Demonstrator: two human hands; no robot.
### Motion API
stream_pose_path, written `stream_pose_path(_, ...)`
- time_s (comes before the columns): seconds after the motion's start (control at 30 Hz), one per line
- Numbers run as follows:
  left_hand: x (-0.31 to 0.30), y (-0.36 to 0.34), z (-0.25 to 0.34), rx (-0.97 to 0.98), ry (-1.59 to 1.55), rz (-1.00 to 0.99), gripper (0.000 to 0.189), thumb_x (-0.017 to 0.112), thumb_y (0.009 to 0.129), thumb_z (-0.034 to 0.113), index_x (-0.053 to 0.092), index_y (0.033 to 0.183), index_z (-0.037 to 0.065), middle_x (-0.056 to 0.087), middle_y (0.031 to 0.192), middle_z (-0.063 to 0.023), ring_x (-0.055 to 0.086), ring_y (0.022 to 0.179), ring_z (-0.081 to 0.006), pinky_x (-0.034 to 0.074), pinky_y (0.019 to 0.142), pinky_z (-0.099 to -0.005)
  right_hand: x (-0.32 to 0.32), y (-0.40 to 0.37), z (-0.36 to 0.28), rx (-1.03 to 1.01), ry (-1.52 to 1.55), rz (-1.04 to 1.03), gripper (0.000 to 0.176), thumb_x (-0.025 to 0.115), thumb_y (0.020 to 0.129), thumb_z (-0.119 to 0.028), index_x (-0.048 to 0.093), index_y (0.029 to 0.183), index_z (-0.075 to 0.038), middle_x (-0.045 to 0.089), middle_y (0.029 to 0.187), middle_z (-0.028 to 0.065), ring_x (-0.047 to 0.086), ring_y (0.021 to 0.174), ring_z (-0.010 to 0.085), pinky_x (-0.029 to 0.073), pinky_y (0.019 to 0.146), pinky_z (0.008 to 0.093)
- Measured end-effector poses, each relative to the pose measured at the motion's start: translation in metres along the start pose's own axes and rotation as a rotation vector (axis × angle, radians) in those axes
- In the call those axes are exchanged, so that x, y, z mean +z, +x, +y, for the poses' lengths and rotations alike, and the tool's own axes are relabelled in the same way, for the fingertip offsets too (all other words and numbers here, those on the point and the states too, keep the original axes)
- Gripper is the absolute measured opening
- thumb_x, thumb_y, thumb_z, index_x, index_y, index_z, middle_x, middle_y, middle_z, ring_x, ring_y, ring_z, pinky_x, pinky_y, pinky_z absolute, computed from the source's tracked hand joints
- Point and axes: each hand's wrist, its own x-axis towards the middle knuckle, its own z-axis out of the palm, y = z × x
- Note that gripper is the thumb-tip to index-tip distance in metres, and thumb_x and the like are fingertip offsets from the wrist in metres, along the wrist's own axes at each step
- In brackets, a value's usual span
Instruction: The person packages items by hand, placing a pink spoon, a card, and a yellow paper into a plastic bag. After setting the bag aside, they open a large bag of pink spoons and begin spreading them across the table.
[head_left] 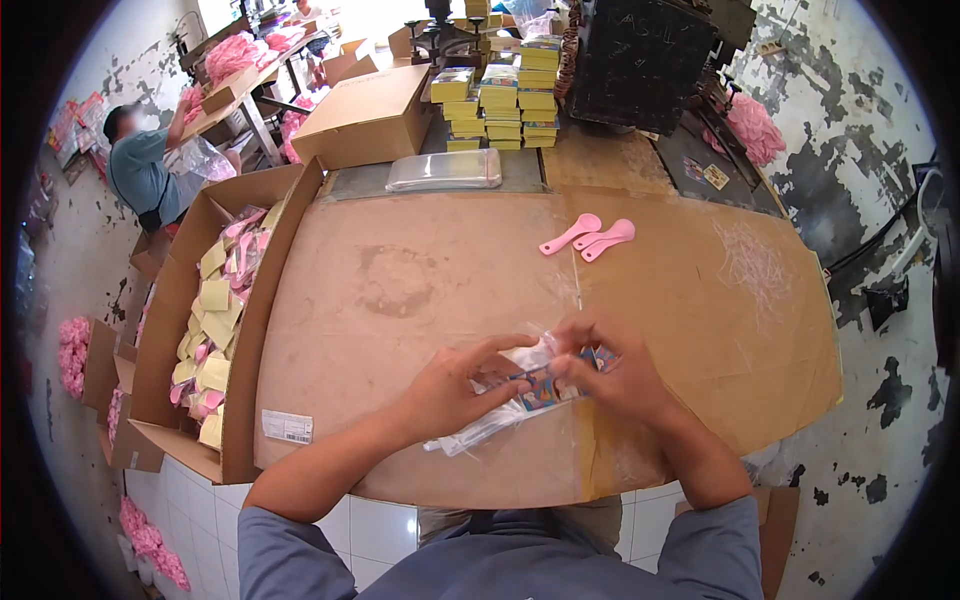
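Observation:
Close to the table's front edge, both hands are at a clear plastic bag (522,352). My left hand (455,388) curves round the bag's left side, thumb reaching to a blue printed card (540,392). My right hand (612,372) pinches the bag's right side, its thumb over the card; part of the card shows behind these fingers. More clear plastic bags (480,430) lie flat under the hands. Beyond them, several pink spoons (590,238) rest on the cardboard-covered table (400,330).
At left stands a long carton (262,330) filled with bagged pink spoons and yellow cards. A stack of clear bags (444,170), a closed box (365,112) and yellow card stacks (500,100) line the back. Loose strands (755,262) lie at right. Another person (145,165) works at far left.

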Motion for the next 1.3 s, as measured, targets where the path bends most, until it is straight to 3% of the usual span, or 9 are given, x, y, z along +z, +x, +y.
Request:
stream_pose_path(0.1, -0.002, 0.001, -0.003, -0.043, -0.204, 0.093, 0.048, 0.073, 0.097, 0.002, 0.056, 0.142, 0.000, 0.077, 0.111, -0.0179, 0.075, 0.105, -0.0185, 0.061, 0.090, -0.0309, -0.015, 0.003, 0.002, 0.213, 0.209, -0.007, 0.022, 0.077, 0.093, -0.010, 0.072, 0.114, -0.004, 0.070, 0.094, 0.0016, 0.063, 0.081, 0.0065, 0.049, 0.070, 0.0238)
stream_pose_path(0.3, 0.001, 0.001, -0.007, -0.069, -0.157, 0.048, 0.049, 0.069, 0.099, 0.000, 0.051, 0.145, -0.002, 0.077, 0.112, -0.0179, 0.073, 0.106, -0.0171, 0.060, 0.092, -0.0316, -0.005, 0.001, -0.001, 0.178, -0.041, -0.200, 0.021, 0.070, 0.097, -0.005, 0.068, 0.118, 0.000, 0.072, 0.097, 0.0021, 0.063, 0.081, 0.0052, 0.051, 0.069, 0.0243)
stream_pose_path(0.5, 0.002, 0.001, -0.005, -0.117, -0.190, 0.033, 0.046, 0.066, 0.102, 0.002, 0.051, 0.146, 0.000, 0.077, 0.109, -0.0149, 0.072, 0.104, -0.0141, 0.059, 0.091, -0.0297, 0.007, 0.000, 0.001, 0.204, 0.233, 0.018, 0.017, 0.072, 0.096, -0.006, 0.072, 0.112, 0.000, 0.072, 0.098, 0.0044, 0.066, 0.085, 0.0089, 0.053, 0.072, 0.0275)
stream_pose_path(0.7, -0.004, 0.000, -0.004, -0.130, -0.225, -0.003, 0.043, 0.064, 0.104, 0.004, 0.052, 0.145, 0.001, 0.076, 0.108, -0.0124, 0.070, 0.100, -0.0099, 0.057, 0.086, -0.0256, -0.008, 0.015, -0.009, -0.148, -0.059, -0.381, 0.024, 0.065, 0.102, -0.015, 0.071, 0.117, 0.003, 0.070, 0.114, 0.0114, 0.066, 0.107, 0.0209, 0.052, 0.095, 0.0364)
stream_pose_path(0.8, -0.003, 0.002, -0.010, -0.115, -0.333, 0.044, 0.041, 0.063, 0.104, 0.004, 0.054, 0.144, 0.000, 0.076, 0.110, -0.0116, 0.069, 0.101, -0.0095, 0.058, 0.087, -0.0265, -0.034, 0.045, 0.014, 0.201, -0.088, -0.190, 0.025, 0.060, 0.104, -0.014, 0.071, 0.119, 0.001, 0.067, 0.127, 0.0142, 0.062, 0.118, 0.0258, 0.046, 0.106, 0.0397)
stream_pose_path(0.9, -0.001, 0.005, -0.019, -0.118, -0.406, 0.085, 0.039, 0.064, 0.105, 0.005, 0.056, 0.141, -0.003, 0.076, 0.103, -0.0096, 0.070, 0.097, -0.0094, 0.057, 0.083, -0.0259, -0.047, 0.079, 0.058, -0.263, -0.740, -0.006, 0.025, 0.060, 0.099, -0.007, 0.072, 0.120, 0.000, 0.063, 0.138, 0.0146, 0.059, 0.125, 0.0297, 0.044, 0.110, 0.0408)
stream_pose_path(1.0, -0.002, 0.005, -0.022, -0.110, -0.431, 0.089, 0.039, 0.064, 0.105, 0.007, 0.056, 0.141, -0.004, 0.075, 0.101, -0.0085, 0.069, 0.094, -0.0087, 0.057, 0.081, -0.0255, -0.048, 0.107, 0.081, -0.500, -0.961, -0.041, 0.028, 0.061, 0.094, -0.002, 0.072, 0.120, -0.002, 0.066, 0.131, 0.0130, 0.060, 0.122, 0.0317, 0.047, 0.105, 0.0427)
stream_pose_path(1.2, -0.007, 0.004, -0.018, -0.094, -0.463, 0.092, 0.037, 0.063, 0.105, 0.004, 0.056, 0.140, -0.003, 0.075, 0.113, -0.0120, 0.070, 0.102, -0.0105, 0.059, 0.087, -0.0260, -0.029, 0.112, 0.055, -0.427, -0.862, -0.038, 0.025, 0.068, 0.090, 0.000, 0.074, 0.113, -0.005, 0.067, 0.107, 0.0077, 0.065, 0.103, 0.0227, 0.050, 0.088, 0.0384)
stream_pose_path(1.3, -0.007, 0.004, -0.017, -0.119, -0.488, 0.109, 0.037, 0.063, 0.104, 0.004, 0.056, 0.140, -0.003, 0.075, 0.113, -0.0122, 0.070, 0.103, -0.0109, 0.060, 0.087, -0.0263, -0.021, 0.090, 0.004, -0.134, -0.311, -0.081, 0.026, 0.071, 0.094, 0.000, 0.070, 0.120, -0.003, 0.066, 0.103, 0.0065, 0.068, 0.091, 0.0141, 0.054, 0.076, 0.0318)
